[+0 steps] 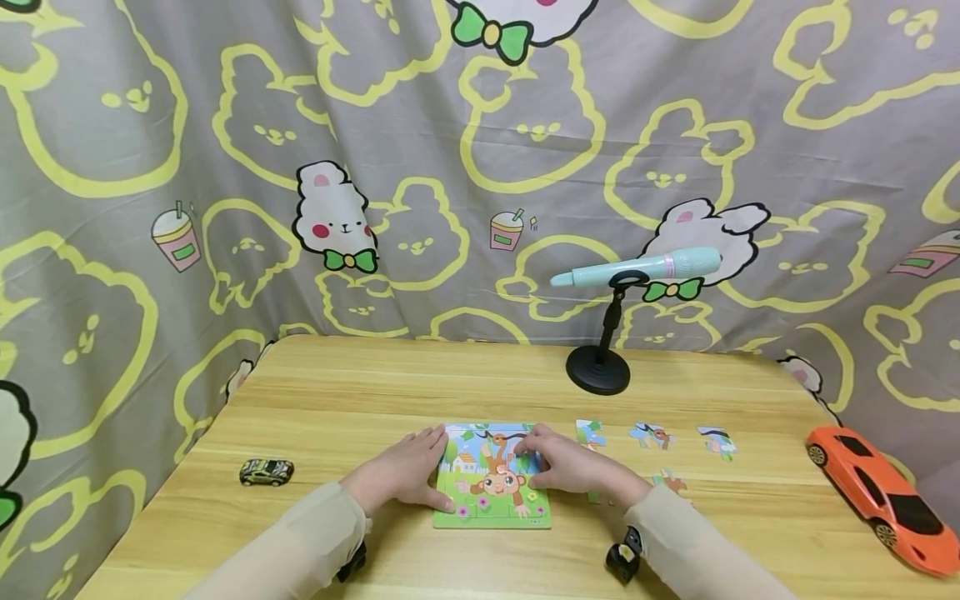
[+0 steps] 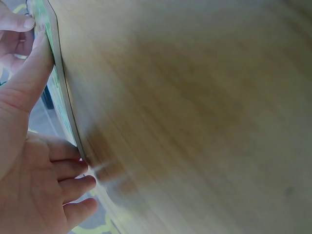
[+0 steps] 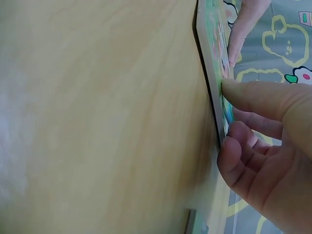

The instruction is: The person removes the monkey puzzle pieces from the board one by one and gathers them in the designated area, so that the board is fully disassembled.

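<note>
A jigsaw puzzle [image 1: 491, 518] with a monkey picture lies flat on the wooden table. My left hand [image 1: 405, 473] rests along its left side, the thumb on the lower left corner and the other fingers loosely extended by the edge. On the opposite side, my right hand [image 1: 573, 467] holds the puzzle's right edge with curled fingers; the thumb touches the surface there, and the index finger reaches over the picture. The right wrist view shows the puzzle's thin edge [image 3: 209, 73] beside the right thumb. Whether a loose piece sits under the right fingers is hidden.
Several loose puzzle pieces lie to the right, such as one with a snake [image 1: 652, 435] and another [image 1: 717, 442]. A toy microphone [image 1: 637, 267] on a black stand is behind. A small toy car [image 1: 267, 472] stands left, an orange toy car [image 1: 877, 496] right.
</note>
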Available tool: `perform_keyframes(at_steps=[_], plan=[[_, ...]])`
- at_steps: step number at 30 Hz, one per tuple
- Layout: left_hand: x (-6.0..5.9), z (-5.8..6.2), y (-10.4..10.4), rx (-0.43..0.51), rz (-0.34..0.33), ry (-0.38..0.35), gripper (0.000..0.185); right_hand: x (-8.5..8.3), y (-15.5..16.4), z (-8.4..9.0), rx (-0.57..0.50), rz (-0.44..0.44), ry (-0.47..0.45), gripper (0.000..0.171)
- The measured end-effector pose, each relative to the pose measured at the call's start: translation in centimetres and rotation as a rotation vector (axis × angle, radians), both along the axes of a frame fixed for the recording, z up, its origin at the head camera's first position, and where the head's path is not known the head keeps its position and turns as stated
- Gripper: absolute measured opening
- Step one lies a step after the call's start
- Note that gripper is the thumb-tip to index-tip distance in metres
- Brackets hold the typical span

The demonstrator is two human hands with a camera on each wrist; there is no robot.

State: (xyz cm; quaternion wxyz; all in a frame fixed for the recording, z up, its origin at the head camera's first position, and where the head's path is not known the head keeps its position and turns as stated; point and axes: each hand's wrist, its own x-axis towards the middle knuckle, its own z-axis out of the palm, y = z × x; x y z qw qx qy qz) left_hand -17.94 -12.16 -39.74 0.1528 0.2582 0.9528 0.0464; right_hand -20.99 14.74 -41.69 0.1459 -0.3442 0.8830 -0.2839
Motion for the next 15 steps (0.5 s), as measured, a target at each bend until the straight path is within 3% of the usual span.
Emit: perform_keyframes(at_steps=[11,15], plan=[[0.01,0.04,-0.03,0.001,0.001,0.0,0.101,-0.14,0.1,-0.11,-0.035,0.018,0.009,0.033],[0.01,0.0,-0.01,-0.002,0.0,-0.001,0.101,-0.07,0.07,-0.22,-0.042,0.016,0.006,0.025]])
